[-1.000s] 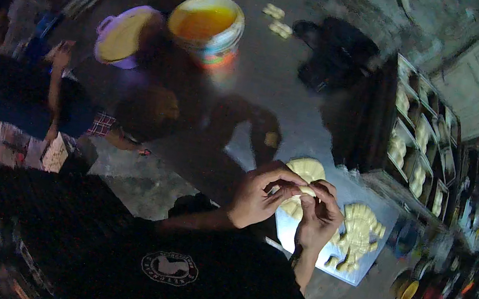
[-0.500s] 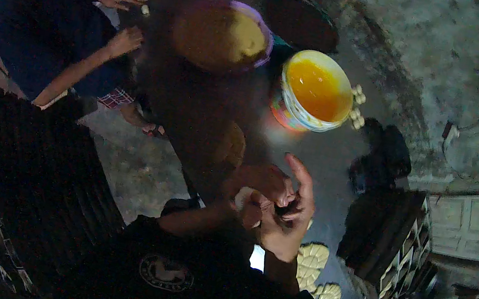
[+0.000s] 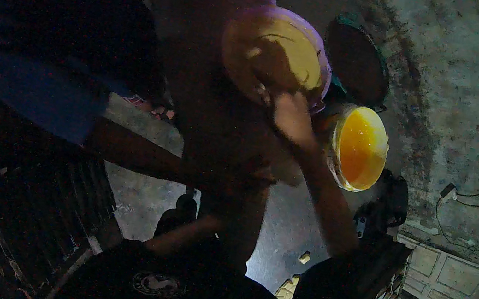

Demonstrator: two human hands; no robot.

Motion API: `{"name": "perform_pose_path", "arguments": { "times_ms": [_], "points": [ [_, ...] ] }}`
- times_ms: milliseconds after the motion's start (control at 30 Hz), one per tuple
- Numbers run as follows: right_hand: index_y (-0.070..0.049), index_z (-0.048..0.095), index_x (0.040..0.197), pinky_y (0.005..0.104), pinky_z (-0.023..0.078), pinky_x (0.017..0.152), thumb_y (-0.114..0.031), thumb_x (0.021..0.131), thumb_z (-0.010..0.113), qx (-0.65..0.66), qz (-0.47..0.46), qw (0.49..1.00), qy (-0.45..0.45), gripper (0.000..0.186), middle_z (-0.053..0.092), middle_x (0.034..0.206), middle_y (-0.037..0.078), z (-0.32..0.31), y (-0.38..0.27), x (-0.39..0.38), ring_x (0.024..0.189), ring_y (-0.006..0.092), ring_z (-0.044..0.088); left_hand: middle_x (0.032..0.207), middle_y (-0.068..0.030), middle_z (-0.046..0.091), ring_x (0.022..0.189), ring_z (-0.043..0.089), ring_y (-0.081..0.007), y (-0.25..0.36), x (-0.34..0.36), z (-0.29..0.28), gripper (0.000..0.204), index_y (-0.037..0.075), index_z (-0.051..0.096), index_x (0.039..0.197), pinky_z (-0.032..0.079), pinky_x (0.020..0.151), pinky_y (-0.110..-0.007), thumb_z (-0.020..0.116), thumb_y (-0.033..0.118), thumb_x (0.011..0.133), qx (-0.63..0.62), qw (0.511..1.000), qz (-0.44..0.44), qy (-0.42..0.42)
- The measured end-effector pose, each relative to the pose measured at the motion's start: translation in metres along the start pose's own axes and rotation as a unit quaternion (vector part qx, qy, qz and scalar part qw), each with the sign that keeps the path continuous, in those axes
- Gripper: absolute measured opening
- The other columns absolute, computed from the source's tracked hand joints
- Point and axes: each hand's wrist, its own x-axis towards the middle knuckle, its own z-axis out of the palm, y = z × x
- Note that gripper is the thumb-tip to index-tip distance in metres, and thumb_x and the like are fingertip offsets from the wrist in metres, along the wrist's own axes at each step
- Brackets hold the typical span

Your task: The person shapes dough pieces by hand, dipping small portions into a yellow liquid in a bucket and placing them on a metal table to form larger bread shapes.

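My right hand [image 3: 291, 110] reaches forward to the near edge of a purple basin [image 3: 324, 75] of pale yellow batter or dough [image 3: 303, 61]. Its fingers are curled in shadow; what they hold is hidden. Beside it stands a pale bucket [image 3: 386, 143] with orange-yellow liquid [image 3: 361, 148]. My left hand [image 3: 219, 223] is low at the centre, lost in deep shadow. A co-worker's arm [image 3: 143, 152] stretches across just above it, its hand unclear.
The co-worker [image 3: 45, 51] fills the upper left. A dark green-rimmed tub [image 3: 357, 61] is behind the basin. A lit metal surface [image 3: 284, 221] with dough pieces [image 3: 288, 289] lies below, dark shelving [image 3: 386, 278] at right, a cable [image 3: 473, 207] on the wall, corrugated dark material [image 3: 36, 210] at lower left.
My hands, earlier together over the dough, have separated: the right has moved forward to the basin. The co-worker has come closer and extended an arm across. My view has turned.
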Motion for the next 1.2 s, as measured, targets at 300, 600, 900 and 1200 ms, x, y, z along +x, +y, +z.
{"name": "perform_pose_path", "arguments": {
  "times_ms": [300,600,900,1200],
  "points": [
    [-0.001,0.057,0.123,0.0445,0.047,0.094,-0.02,0.097,0.051,-0.03,-0.172,0.976,0.133,0.033,0.062,0.118,0.018,0.053,0.045,0.056,0.108,0.0349,0.06,0.103,-0.0121,0.067,0.093,0.065,-0.0301,-0.006,-0.025,-0.002,0.042,0.006,0.062,0.12,0.053,0.082,-0.041,0.049,0.04,0.099,0.195,0.98,0.033,-0.031],
    [-0.002,0.051,0.131,0.0338,0.053,0.088,-0.005,0.096,0.053,0.729,0.012,0.679,0.085,0.035,0.062,0.121,0.018,0.008,0.005,-0.06,0.109,0.0238,0.063,0.116,-0.0084,0.063,0.105,0.061,-0.0242,0.044,-0.011,0.012,0.043,0.007,0.055,0.13,0.051,0.089,-0.038,0.042,0.039,0.104,-0.085,0.992,-0.033,0.085],
    [-0.006,0.029,0.136,0.0344,0.061,0.066,-0.004,0.096,0.056,0.796,-0.161,0.531,0.243,0.048,0.067,0.107,0.017,0.008,-0.033,-0.275,0.085,0.0221,0.069,0.133,-0.0112,0.052,0.128,0.048,-0.0212,0.088,-0.043,0.091,0.042,0.0,0.047,0.133,0.038,0.11,-0.04,0.046,0.03,0.104,-0.136,0.99,-0.021,0.008],
    [-0.002,0.062,0.118,0.0218,0.049,0.063,-0.014,0.094,0.065,0.735,-0.099,0.526,0.415,0.027,0.069,0.091,0.007,0.093,0.036,-0.465,0.076,0.008,0.062,0.133,-0.0145,0.052,0.13,0.046,-0.0225,0.111,-0.109,0.21,0.04,0.0,0.048,0.131,0.032,0.114,-0.042,0.042,0.03,0.105,-0.452,0.849,-0.22,-0.163]
  ]
}}
